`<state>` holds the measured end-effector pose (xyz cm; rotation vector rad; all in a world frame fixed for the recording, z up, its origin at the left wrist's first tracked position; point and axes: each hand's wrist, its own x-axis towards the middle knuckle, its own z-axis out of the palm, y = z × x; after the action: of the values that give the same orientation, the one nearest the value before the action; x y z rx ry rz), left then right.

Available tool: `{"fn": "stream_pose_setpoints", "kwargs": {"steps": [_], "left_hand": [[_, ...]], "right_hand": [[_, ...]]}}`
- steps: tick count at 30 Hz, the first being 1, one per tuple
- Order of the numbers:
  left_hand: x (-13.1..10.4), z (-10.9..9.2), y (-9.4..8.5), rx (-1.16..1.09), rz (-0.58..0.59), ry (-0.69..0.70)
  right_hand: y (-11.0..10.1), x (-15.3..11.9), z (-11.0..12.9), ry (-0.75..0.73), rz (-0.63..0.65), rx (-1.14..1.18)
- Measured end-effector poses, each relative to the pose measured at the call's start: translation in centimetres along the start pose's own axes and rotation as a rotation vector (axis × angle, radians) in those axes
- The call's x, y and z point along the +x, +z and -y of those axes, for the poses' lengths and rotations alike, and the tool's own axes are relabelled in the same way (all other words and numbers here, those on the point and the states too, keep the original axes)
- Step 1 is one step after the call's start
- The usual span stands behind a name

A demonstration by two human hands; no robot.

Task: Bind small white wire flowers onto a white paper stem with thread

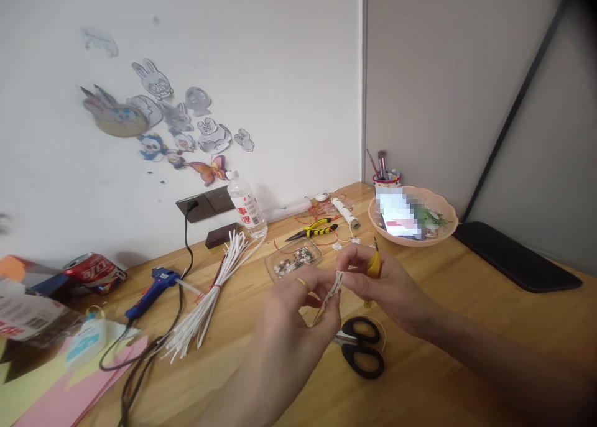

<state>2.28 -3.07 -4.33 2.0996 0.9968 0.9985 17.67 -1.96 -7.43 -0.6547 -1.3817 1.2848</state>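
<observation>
Pinching pale cord (pixel 337 280) — left hand (pixel 296 309) and right hand (pixel 389 285) both nearly closed.

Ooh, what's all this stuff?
Cutouts: about twelve, mixed colours, wall
Bottle: one, clear, by wall
Can: one, red, left
Glue gun: one, blue, left
Strips: one bundle, white, left
Cables: several, black, left
Papers: several, pink, yellow, left
Pliers: one, yellow and black, centre
Bead tray: one, clear, centre
Roll: one, white, beside pliers
String: count unclear, red, behind pliers
Bowl: one, pink, right
Phone: one, white screen, in bowl
Brush cup: one, whitish, behind bowl
Pad: one, black, right
Table: one, light brown, underneath
Scissors: one, black, front centre
Cord: uncountable, pale, centre
Tool: one, yellow, beside cord
Left hand: one, gold ring, holding cord
Right hand: one, bare, on cord and tool
</observation>
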Motion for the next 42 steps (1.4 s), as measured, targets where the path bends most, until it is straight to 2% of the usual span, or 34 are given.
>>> {"fn": "stream_pose_setpoints", "kwargs": {"steps": [8, 16, 28, 35, 42], "left_hand": [[-0.16, 0.17, -0.19, -0.011, 0.020, 0.052], [-0.24, 0.25, -0.14, -0.030, 0.033, 0.038], [-0.02, 0.35, -0.34, -0.015, 0.007, -0.007], [-0.12, 0.27, -0.32, -0.076, -0.006, -0.098], [-0.16, 0.13, -0.44, -0.113, -0.003, -0.127]], "right_hand": [[0.07, 0.04, -0.01, 0.022, -0.025, 0.005], [-0.09, 0.16, -0.41, 0.038, -0.014, 0.032], [-0.11, 0.16, -0.38, -0.018, -0.089, -0.024], [-0.15, 0.19, -0.12, -0.042, -0.090, -0.085], [-0.16, 0.10, 0.22, -0.062, -0.073, -0.156]]}}
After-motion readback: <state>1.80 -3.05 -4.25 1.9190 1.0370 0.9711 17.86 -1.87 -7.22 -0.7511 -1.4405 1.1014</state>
